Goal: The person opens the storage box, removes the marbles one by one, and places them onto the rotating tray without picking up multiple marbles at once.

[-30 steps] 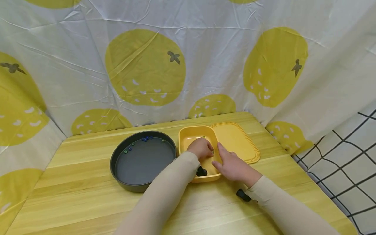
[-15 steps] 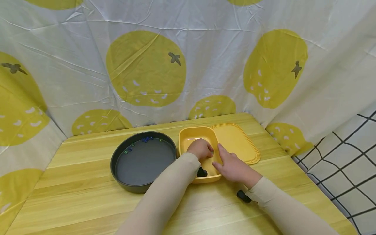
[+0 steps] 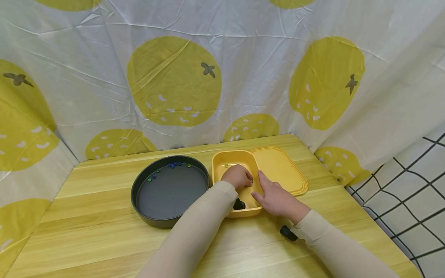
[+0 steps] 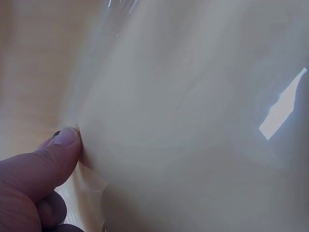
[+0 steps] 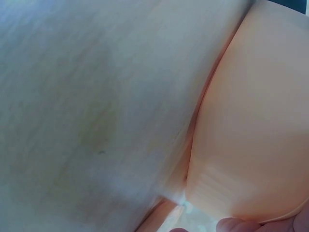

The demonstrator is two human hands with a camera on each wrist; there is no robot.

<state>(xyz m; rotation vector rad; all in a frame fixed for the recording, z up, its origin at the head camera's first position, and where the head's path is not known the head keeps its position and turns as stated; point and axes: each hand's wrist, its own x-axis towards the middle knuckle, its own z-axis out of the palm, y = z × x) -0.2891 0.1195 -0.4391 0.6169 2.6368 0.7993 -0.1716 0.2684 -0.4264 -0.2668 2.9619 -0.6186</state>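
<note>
My left hand [image 3: 237,176] is inside the yellow box [image 3: 218,156], pinching a small marble between thumb and fingertips. In the left wrist view, a dark bit of that marble [image 4: 56,134] shows behind the thumb [image 4: 65,145]; most of it is hidden. Another marble, pale yellow-green [image 3: 226,165], lies near the box's back wall. My right hand [image 3: 278,196] rests against the box's right rim, index finger straight along it and thumb reaching over the inner side. At the right wrist view's bottom edge, fingertips touch the box wall [image 5: 251,121].
A round dark grey pan [image 3: 170,193] stands left of the box, with several blue and green marbles [image 3: 172,165] along its far side. The box's flat yellow lid [image 3: 279,170] lies behind the right hand. A patterned curtain [image 3: 250,92] hangs behind the table.
A yellow-green marble in the pan has rolled slightly left. The loose marble in the box now shows farther left, beyond the left hand. Both hands stay nearly still.
</note>
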